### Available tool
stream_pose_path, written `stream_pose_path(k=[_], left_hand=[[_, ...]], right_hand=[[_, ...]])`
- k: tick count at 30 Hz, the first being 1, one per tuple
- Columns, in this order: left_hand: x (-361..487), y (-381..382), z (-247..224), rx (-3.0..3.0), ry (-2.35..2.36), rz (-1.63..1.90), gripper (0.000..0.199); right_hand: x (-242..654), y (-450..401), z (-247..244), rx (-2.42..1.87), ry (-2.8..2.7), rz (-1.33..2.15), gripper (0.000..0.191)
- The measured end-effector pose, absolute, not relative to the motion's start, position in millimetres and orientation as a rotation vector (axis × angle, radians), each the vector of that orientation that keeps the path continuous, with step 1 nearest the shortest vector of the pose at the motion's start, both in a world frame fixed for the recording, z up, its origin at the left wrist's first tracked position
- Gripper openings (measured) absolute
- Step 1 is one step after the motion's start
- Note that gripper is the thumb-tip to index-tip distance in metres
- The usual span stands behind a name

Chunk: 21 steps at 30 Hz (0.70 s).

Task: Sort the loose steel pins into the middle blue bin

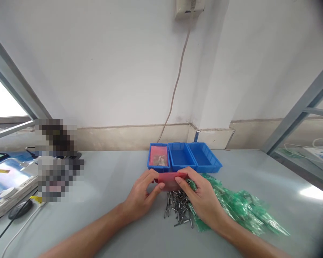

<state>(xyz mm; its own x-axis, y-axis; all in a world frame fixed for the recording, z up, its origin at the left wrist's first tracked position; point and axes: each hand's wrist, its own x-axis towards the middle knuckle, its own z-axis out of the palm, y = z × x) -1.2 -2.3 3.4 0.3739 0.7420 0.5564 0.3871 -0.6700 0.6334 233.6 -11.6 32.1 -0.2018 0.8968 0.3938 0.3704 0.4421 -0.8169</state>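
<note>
My left hand and my right hand hold a small red plastic bag between them, each pinching one side with thumb and fingers. The bag is stretched flat above the table; I cannot see whether anything is inside. Below it lies a loose pile of short metal pins. A crumpled green plastic bag spreads out beside the pile, partly behind my right hand and forearm. Beyond my hands, another red plastic bag with metal pieces showing lies in the left blue bin.
Two more blue bins, a middle one and a right one, stand in the same row near the wall. A power strip, cables and a black mouse occupy the left side. A metal frame post rises at right.
</note>
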Motion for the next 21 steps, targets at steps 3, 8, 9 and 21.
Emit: stream_pose_path(k=[3, 8, 9, 21], left_hand=[[0, -2, 5, 2.252, 0.967, 1.284, 0.017], [0, -3, 5, 2.292, 0.950, 1.302, 0.010], [0, -3, 4, 2.302, 0.964, 1.300, 0.009], [1, -4, -4, 2.445, 0.879, 1.487, 0.055]], right_hand=[[235, -12, 31, -1.098, -1.762, 0.726, 0.027], [237, -10, 28, -1.135, -1.681, 0.764, 0.028], [237, -9, 28, -1.134, -1.682, 0.758, 0.028], [235, -13, 27, -1.138, -1.731, 0.745, 0.028]])
